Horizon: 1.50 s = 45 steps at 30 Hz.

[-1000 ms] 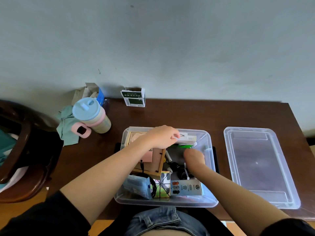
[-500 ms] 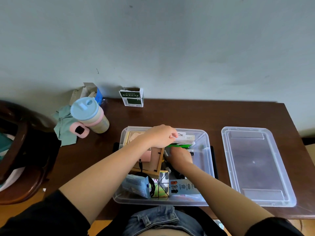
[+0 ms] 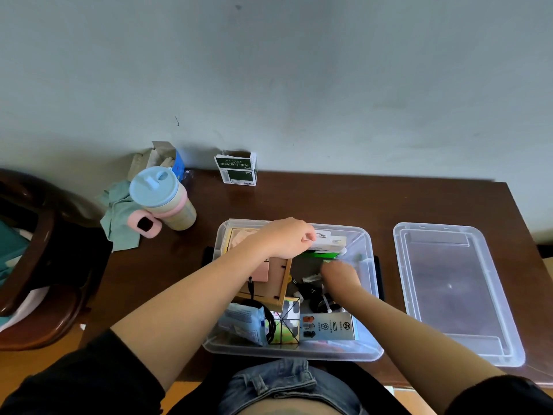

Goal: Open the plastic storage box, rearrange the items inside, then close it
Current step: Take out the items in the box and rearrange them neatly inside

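The clear plastic storage box (image 3: 294, 354) stands open on the brown table, right in front of me. Its clear lid (image 3: 449, 290) lies flat to the right of it. My left hand (image 3: 287, 238) reaches over the back of the box and pinches a small white package (image 3: 332, 242) there. My right hand (image 3: 339, 273) is inside the box and blurred, its fingertips at a green item (image 3: 314, 254); its grip is unclear. Also inside are a wooden box (image 3: 270, 284), black cables (image 3: 314, 296), a blue tissue pack (image 3: 242, 321), a patterned cube (image 3: 288, 322) and a silver carton (image 3: 327, 326).
A cup with a blue lid (image 3: 161, 199) and a green cloth (image 3: 117, 217) sit at the table's left end. A green-and-white carton (image 3: 236, 169) and an open cardboard box (image 3: 163, 157) stand against the wall. A dark wooden chair (image 3: 36, 265) is at the left.
My right hand swung left across the middle of the box, then back right and a little further back, to the green item. My left hand kept hold of the white package.
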{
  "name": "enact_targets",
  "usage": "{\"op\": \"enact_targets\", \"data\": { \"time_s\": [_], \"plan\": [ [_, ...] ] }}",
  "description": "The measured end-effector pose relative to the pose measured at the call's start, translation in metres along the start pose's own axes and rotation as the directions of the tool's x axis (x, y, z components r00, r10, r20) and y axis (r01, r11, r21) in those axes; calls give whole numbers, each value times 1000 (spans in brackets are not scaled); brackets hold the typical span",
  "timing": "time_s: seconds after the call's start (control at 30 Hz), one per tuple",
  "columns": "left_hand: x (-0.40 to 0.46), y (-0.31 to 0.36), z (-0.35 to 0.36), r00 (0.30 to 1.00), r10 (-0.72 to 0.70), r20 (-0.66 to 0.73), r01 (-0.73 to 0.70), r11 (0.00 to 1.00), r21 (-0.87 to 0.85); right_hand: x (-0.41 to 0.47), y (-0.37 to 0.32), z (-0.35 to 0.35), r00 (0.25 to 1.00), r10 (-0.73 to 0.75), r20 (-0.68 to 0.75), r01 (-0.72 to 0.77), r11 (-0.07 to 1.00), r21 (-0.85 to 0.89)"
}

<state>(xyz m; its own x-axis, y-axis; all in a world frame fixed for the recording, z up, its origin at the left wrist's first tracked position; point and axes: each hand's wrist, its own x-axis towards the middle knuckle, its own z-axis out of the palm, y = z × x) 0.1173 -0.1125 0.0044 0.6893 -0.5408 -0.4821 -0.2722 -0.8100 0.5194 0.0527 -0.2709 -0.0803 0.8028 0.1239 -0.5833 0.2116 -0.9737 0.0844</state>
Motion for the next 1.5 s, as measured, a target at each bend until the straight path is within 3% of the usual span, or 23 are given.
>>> {"op": "enact_targets", "data": {
  "time_s": [0.13, 0.23, 0.33, 0.63, 0.77, 0.87, 1.0, 1.1, 1.3, 1.5],
  "plan": [
    [-1, 0, 0, 1000, 3, -2, -3, 1000, -1, -1, -4, -1, 997, 45, -61, -43, 998, 37],
    [-1, 1, 0, 1000, 4, -9, -4, 1000, 9, 0, -12, -1, 989, -73, -130, 75, 997, 13],
    [-2, 1, 0, 1000, 6, -11, -6, 1000, 12, 0, -16, 0, 986, -135, -94, 133, 991, -35],
    [-3, 2, -2, 1000, 4, -2, -4, 1000, 19, -1, 0, -1, 993, 105, -59, -105, 994, 11],
    [-4, 1, -2, 1000, -5, -2, 5, 1000, 11, -1, 0, -3, 994, 105, -30, -105, 994, 23],
    [-3, 1, -1, 1000, -3, -4, 3, 1000, 7, -5, 0, -8, 999, 35, 12, -36, 998, 58],
    [-2, 1, 0, 1000, 2, -1, -2, 1000, 6, -12, -7, -8, 981, -189, 29, 181, 967, 180],
    [-3, 1, 0, 1000, -5, 2, 5, 1000, 13, -14, -10, -2, 966, -259, 13, 255, 956, 149],
    [-2, 1, 0, 1000, -5, 3, 5, 1000, 11, -12, -13, -4, 971, -240, 23, 237, 967, 95],
    [-3, 1, -1, 1000, 3, -5, -2, 1000, 13, -21, -3, -33, 993, -101, 59, 96, 992, 80]
  ]
}}
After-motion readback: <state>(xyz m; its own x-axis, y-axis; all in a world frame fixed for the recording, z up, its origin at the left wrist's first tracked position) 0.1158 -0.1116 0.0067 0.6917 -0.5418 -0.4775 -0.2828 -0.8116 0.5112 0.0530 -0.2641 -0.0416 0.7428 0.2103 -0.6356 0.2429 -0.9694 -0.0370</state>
